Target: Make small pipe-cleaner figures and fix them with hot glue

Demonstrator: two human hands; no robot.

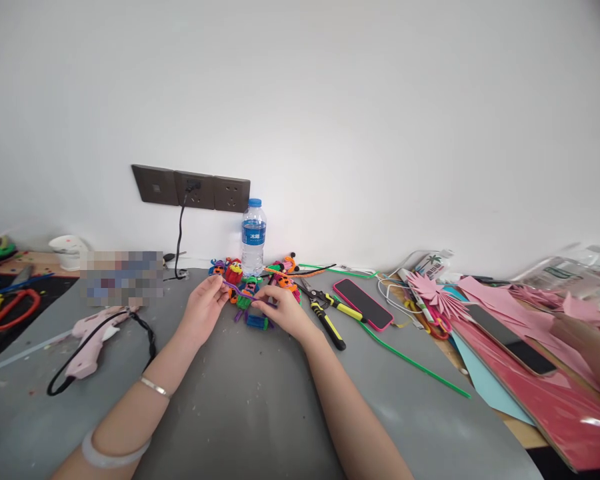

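Both my hands reach forward over the grey mat (250, 387). My left hand (205, 307) pinches one end of a purple pipe cleaner (240, 291). My right hand (283, 308) pinches its other end, so the wire stretches between them. Just behind it lies a cluster of small colourful pipe-cleaner figures (250, 277). A short blue piece (256, 322) lies on the mat under the wire.
A water bottle (253, 237) stands by the wall under a row of sockets (193, 189). A pink glue gun (93, 337) lies left, black-and-yellow pliers (325, 313), a pink-cased phone (363, 303) and a green pipe cleaner (415, 363) right. Pink paper cut-outs (505, 300) and another person's hand (587, 347) are far right.
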